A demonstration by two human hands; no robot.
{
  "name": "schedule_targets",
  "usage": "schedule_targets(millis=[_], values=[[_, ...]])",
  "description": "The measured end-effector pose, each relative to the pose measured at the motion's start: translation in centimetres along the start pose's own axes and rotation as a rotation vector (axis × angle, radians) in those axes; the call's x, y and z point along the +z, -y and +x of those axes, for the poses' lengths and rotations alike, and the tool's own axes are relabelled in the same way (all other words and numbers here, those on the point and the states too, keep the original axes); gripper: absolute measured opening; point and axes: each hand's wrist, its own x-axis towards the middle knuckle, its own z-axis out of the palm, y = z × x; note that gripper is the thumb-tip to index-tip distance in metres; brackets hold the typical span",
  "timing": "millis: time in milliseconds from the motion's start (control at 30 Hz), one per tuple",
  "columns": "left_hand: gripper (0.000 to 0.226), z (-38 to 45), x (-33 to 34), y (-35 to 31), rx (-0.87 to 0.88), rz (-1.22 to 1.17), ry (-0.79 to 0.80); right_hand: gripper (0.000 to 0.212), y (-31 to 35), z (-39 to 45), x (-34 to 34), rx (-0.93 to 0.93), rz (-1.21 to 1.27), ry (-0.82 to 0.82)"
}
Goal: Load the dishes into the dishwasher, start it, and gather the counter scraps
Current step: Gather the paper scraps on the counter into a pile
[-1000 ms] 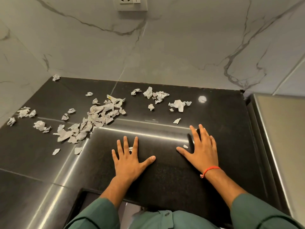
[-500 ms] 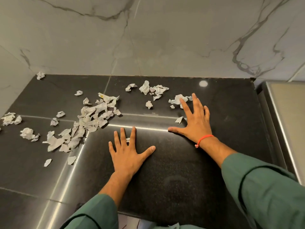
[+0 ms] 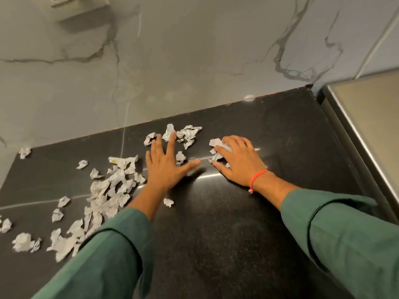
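Observation:
Torn, crumpled white paper scraps lie scattered over the black stone counter (image 3: 216, 238). The largest pile of scraps (image 3: 108, 190) spreads across the left half. A smaller cluster of scraps (image 3: 186, 134) sits near the back wall. My left hand (image 3: 166, 167) lies flat on the counter with fingers spread, its fingertips touching that back cluster. My right hand (image 3: 235, 160) is curled over a crumpled wad of scraps (image 3: 217, 144), with fingers and thumb bent round it. A single scrap (image 3: 168, 202) lies beside my left forearm.
A grey-veined marble wall (image 3: 194, 61) closes the back of the counter, with a socket plate (image 3: 75, 5) at the top left. A steel appliance top (image 3: 371, 117) borders the counter on the right. Single scraps reach the far left corner (image 3: 24, 152).
Both hands have slid away from me toward the back wall. My right hand went from flat to curled over scraps. My left hand reached the back cluster. The view tilted.

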Motion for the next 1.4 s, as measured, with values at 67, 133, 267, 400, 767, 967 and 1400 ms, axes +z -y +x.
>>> schedule_targets(millis=[67,133,267,400,767,967,1400], values=[[0.105,3.3,-0.9,-1.1,-0.055,-0.054,0.005,0.041,-0.1,0.0,0.2,-0.010,0.018,-0.028],[0.099,5.9,-1.6,-2.2,-0.100,-0.087,0.046,0.036,-0.2,0.0,0.4,-0.030,0.023,-0.052],[0.088,8.5,-1.0,-3.3,-0.006,-0.039,0.195,0.027,-0.2,0.1,0.5,-0.050,0.018,-0.071],[0.060,5.6,2.4,-2.7,0.196,0.082,0.042,0.026,-0.2,0.4,0.5,-0.045,0.065,-0.083],[0.020,-5.7,6.2,-3.3,0.135,-0.255,-0.271,0.040,-0.4,1.1,0.9,-0.067,-0.001,-0.034],[0.021,-8.6,5.4,-4.2,-0.092,-0.446,-0.257,0.030,0.2,0.6,0.7,-0.160,0.041,-0.060],[0.039,-15.8,4.8,-3.9,-0.337,-0.819,-0.185,0.056,3.6,-5.7,-3.3,0.209,0.342,0.109]])
